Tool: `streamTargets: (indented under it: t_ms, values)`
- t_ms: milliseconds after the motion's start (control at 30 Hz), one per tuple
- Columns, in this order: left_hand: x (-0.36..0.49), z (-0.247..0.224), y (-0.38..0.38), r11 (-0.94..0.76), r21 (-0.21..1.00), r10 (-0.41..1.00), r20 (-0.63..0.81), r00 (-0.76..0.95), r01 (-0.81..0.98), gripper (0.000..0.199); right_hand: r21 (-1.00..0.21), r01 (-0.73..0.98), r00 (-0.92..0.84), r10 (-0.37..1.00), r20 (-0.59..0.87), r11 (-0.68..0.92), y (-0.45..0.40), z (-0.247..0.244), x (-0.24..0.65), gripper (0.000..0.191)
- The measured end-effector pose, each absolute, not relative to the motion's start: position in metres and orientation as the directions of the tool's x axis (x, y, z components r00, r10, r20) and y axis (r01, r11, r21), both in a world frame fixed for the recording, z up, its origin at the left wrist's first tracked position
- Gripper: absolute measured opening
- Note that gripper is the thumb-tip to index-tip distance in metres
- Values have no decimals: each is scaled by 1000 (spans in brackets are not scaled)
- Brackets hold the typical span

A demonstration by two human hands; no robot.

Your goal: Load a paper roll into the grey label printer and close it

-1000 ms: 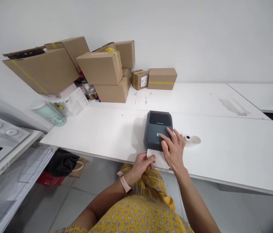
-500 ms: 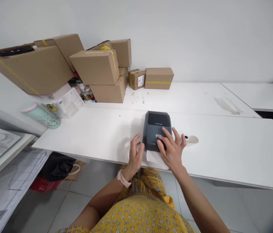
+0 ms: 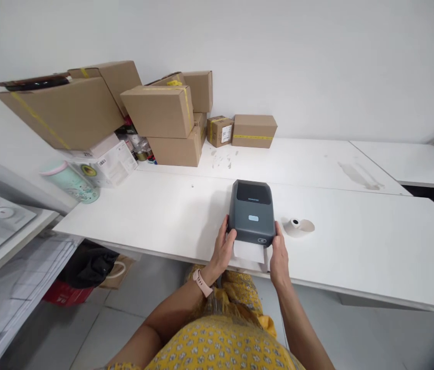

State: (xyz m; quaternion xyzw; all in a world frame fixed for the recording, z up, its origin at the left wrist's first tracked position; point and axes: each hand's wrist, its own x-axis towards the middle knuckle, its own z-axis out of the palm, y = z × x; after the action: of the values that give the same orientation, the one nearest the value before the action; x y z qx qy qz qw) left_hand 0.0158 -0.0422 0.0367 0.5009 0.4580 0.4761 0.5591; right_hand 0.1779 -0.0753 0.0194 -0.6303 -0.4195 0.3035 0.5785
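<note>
A dark grey printer (image 3: 252,226) stands near the front edge of the white table, with a strip of white paper (image 3: 248,252) sticking out at its front. My left hand (image 3: 222,251) holds the printer's left front corner, thumb toward the top and fingers along the side. On the opposite side, my right hand (image 3: 279,254) grips the right front corner; some of its fingers are hidden by the casing. Just right of the printer lies a small paper roll (image 3: 293,226) with a loose curled end.
Cardboard boxes (image 3: 158,113) are stacked at the back left, and two smaller cartons (image 3: 254,134) sit against the wall. A mint green tumbler (image 3: 72,182) leans by a white box (image 3: 111,164) at the table's left end. The table's front edge (image 3: 340,288) runs close to my body.
My right hand has left the printer's top and moved to its right side. My left hand has come into contact with the left side. The printer's top and front now show uncovered.
</note>
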Motion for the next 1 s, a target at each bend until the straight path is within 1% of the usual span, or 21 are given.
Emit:
streamTargets:
  t_ms: [200, 300, 467, 567, 633, 733, 833, 1000]
  values:
    - [14, 37, -42, 5, 989, 992, 15, 128, -150, 60, -985, 170, 475, 873, 106, 27, -75, 23, 175, 68]
    - [13, 36, -42, -5, 984, 990, 30, 138, -176, 60, -990, 137, 467, 881, 81, 18, -75, 21, 176, 68]
    - [12, 31, -42, -40, 980, 988, 68, 140, -193, 58, -997, 50, 454, 888, 73, 56, -73, 13, 176, 62]
    - [12, 30, -42, -53, 977, 987, 83, 139, -209, 57, -996, 54, 471, 878, 86, 68, -71, 8, 177, 59]
    - [12, 31, -42, -63, 979, 986, 90, 137, -195, 57, -993, 103, 475, 874, 105, 63, -71, 8, 177, 59]
    - [11, 31, -42, -92, 988, 986, 108, 129, -125, 58, -966, 253, 455, 874, 173, 59, -73, 13, 178, 62]
    - [11, 27, -42, -130, 990, 981, 136, 136, -52, 63, -918, 384, 395, 882, 256, 95, -75, 17, 178, 66]
    - [12, 23, -42, -174, 985, 975, 175, 140, -20, 68, -867, 483, 353, 879, 320, 121, -78, 16, 177, 70]
